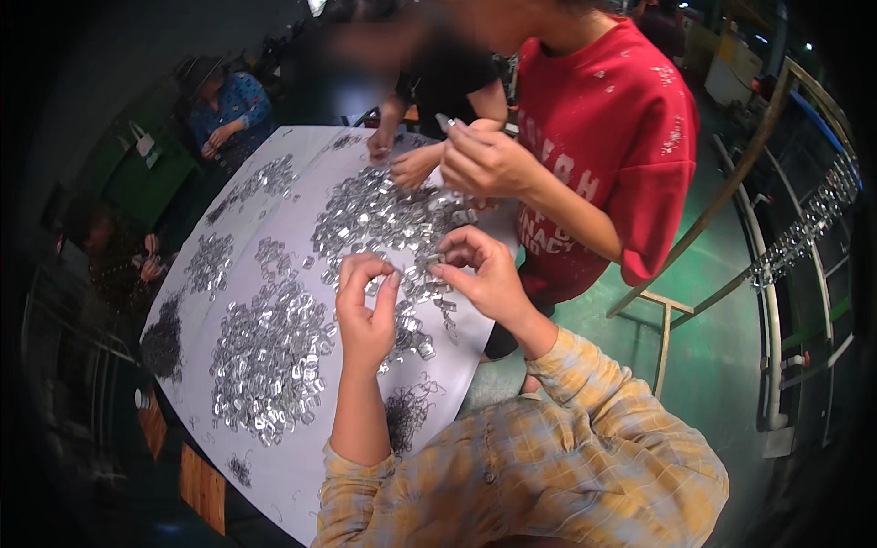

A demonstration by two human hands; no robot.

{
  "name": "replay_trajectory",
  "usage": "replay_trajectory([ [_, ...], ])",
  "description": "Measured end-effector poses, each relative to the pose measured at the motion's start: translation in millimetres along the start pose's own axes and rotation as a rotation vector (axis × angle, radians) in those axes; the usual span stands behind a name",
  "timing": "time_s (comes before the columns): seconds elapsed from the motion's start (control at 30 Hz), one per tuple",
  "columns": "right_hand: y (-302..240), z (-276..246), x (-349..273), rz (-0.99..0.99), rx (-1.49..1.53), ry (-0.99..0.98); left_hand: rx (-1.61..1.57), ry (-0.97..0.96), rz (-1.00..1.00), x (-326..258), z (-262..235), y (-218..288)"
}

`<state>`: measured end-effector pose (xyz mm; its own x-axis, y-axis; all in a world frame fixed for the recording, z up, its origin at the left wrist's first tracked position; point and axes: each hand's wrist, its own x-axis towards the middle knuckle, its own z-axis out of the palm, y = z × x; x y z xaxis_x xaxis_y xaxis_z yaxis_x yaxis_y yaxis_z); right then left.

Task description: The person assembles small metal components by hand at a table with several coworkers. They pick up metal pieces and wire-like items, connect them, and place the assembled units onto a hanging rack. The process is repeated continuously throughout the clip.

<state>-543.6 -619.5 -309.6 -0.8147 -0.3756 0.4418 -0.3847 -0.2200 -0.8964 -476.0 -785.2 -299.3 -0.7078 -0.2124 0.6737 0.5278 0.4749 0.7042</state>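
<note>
The left hand (365,310) is raised above the counter (301,475), its grip curled with thumb and forefinger pressed together, and what it pinches I cannot tell; the right hand (484,274) pinches a small metal piece (431,262) between its fingertips, just beside the left hand; under both hands lie heaps of shiny metal pieces (269,356) on the white cover; the counter edge runs near the person's sleeves; a co-worker's hand (484,160) in a red shirt works at the far edge.
</note>
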Motion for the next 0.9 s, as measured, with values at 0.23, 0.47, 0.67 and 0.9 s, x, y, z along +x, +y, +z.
replay_trajectory([
  [0.23,-9.3,26.7,-5.1,-0.052,-0.078,0.0,0.049,0.002,0.007,-12.3,-11.0,4.1],
  [0.47,-9.3,40.9,-8.5,-0.168,-0.253,-0.012,0.128,0.047,-0.009,-20.9,-15.2,2.8],
  [0.67,-9.4,47.7,-10.8,-0.246,-0.377,-0.024,0.096,0.111,-0.011,-18.7,-12.1,1.6],
  [0.9,39.3,39.7,-15.1,-0.195,-0.146,0.073,-0.392,0.173,-0.095,-28.5,-24.5,-8.3],
])
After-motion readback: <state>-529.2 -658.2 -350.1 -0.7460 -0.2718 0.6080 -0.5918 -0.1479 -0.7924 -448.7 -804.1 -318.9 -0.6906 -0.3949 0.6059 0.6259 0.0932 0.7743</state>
